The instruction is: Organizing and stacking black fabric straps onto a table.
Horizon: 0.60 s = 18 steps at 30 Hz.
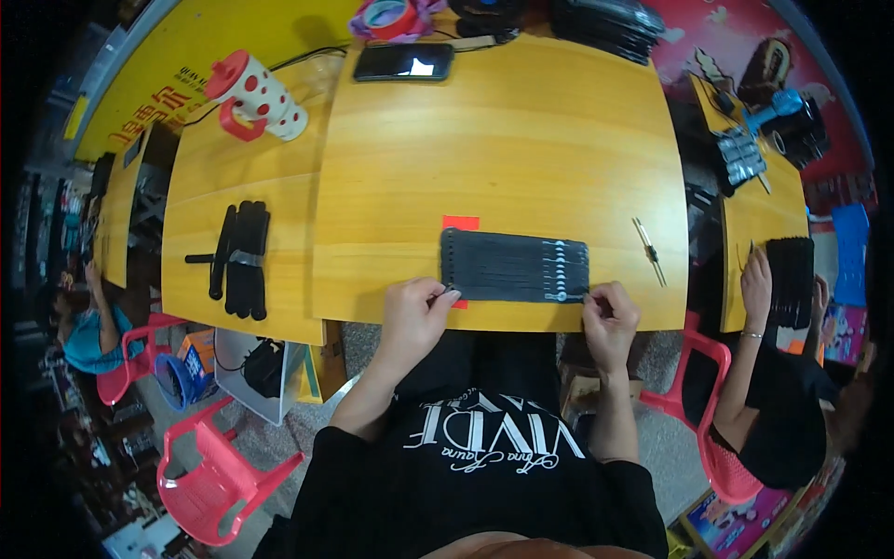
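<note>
A flat black panel of side-by-side strips (498, 265) lies near the front edge of the table, with a column of pale loops toward its right end. A red card (461, 223) shows from under its left part. At the panel's near left corner, my left hand (416, 317) is closed in a pinch on it. My right hand (612, 324) is pinched at the near right corner; what lies between those fingertips is too small to make out. To the right rests a thin, slender tool (649, 252) with a dark middle.
A bundle of black strips (248, 261) lies on the left table. Farther back stand a red-dotted tumbler (261, 98), a phone (403, 62), a tape roll (386, 17) and black packets (610, 28). A co-worker's hand (756, 279) is at another black panel (790, 279) on the right.
</note>
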Each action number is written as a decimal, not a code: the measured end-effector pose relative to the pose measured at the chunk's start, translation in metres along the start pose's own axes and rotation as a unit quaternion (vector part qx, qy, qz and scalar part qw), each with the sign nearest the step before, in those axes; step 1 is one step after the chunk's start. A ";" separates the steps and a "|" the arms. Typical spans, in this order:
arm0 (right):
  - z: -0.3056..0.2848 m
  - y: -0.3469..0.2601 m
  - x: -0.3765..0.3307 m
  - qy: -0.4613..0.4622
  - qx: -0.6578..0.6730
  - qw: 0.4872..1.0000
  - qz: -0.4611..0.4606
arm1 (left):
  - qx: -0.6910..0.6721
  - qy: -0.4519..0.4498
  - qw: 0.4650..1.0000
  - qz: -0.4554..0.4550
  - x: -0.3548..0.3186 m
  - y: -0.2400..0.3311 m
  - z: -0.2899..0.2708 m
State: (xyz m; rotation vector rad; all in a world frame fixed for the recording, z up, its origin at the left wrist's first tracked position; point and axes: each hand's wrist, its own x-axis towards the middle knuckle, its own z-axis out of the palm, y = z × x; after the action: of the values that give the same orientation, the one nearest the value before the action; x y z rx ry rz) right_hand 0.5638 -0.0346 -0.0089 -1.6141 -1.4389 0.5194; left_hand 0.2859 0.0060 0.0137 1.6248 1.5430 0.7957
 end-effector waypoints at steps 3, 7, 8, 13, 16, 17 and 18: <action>0.001 -0.004 0.001 -0.001 0.001 1.000 0.003 | 0.050 0.004 0.998 0.034 0.002 -0.003 -0.001; 0.003 -0.003 0.000 0.002 0.000 1.000 0.014 | 0.054 -0.002 0.998 0.031 0.005 -0.004 -0.003; 0.003 -0.003 0.001 0.000 0.000 1.000 0.014 | 0.059 -0.002 0.998 0.030 0.005 -0.004 -0.004; 0.002 -0.008 0.002 -0.010 -0.002 1.000 0.026 | 0.073 0.003 0.997 0.031 0.006 -0.003 -0.004; 0.002 -0.006 0.002 -0.006 -0.003 1.000 0.020 | 0.095 0.004 0.995 0.028 0.007 -0.003 -0.003; 0.002 -0.006 0.002 -0.008 -0.003 1.000 0.021 | 0.105 0.003 0.994 0.020 0.007 -0.004 -0.003; 0.002 -0.007 0.002 -0.011 -0.004 1.000 0.025 | 0.116 0.002 0.993 0.012 0.008 -0.003 -0.004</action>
State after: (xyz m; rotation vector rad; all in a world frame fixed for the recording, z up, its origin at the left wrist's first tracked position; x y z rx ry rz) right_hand 0.5588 -0.0323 -0.0038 -1.6588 -1.4200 0.5626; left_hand 0.2813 0.0141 0.0125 1.8118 1.6710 0.6518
